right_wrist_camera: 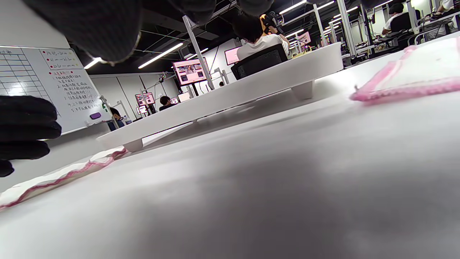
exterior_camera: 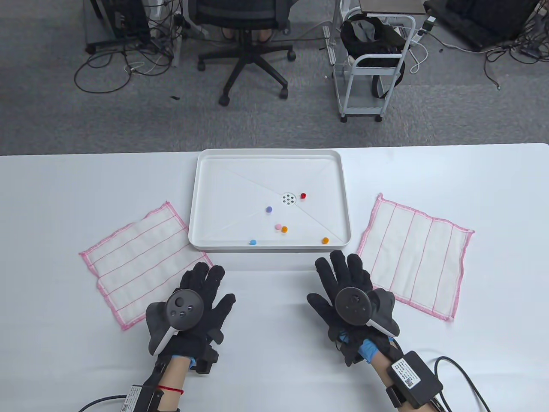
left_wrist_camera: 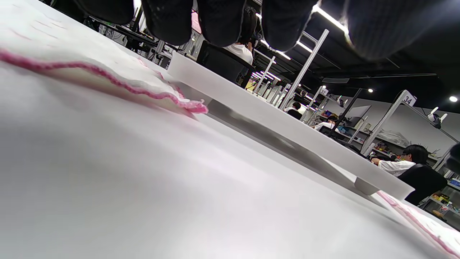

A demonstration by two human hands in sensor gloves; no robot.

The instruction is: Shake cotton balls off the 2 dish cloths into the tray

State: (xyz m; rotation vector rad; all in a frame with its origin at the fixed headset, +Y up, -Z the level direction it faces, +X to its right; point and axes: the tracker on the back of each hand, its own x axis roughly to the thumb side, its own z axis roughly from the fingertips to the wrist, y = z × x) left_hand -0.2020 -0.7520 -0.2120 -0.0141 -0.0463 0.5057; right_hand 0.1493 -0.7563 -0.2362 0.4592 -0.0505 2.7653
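A white tray (exterior_camera: 206,163) stands at the table's middle and holds several small coloured cotton balls (exterior_camera: 269,209). Two white dish cloths with pink edging lie flat, one left (exterior_camera: 141,253) of the tray, one right (exterior_camera: 416,253) of it. No balls show on either cloth. My left hand (exterior_camera: 201,285) lies flat with straight fingers, its fingertips at the left cloth's near corner. My right hand (exterior_camera: 343,274) lies flat between the tray and the right cloth, holding nothing. The wrist views show the left cloth's edge (left_wrist_camera: 107,77), the tray's side (right_wrist_camera: 251,86) and the right cloth (right_wrist_camera: 424,75).
Beyond the table's far edge are an office chair (exterior_camera: 248,43), a white trolley (exterior_camera: 373,64) and floor cables. People sit at desks in the background of the wrist views. A cable (exterior_camera: 463,377) runs from my right wrist.
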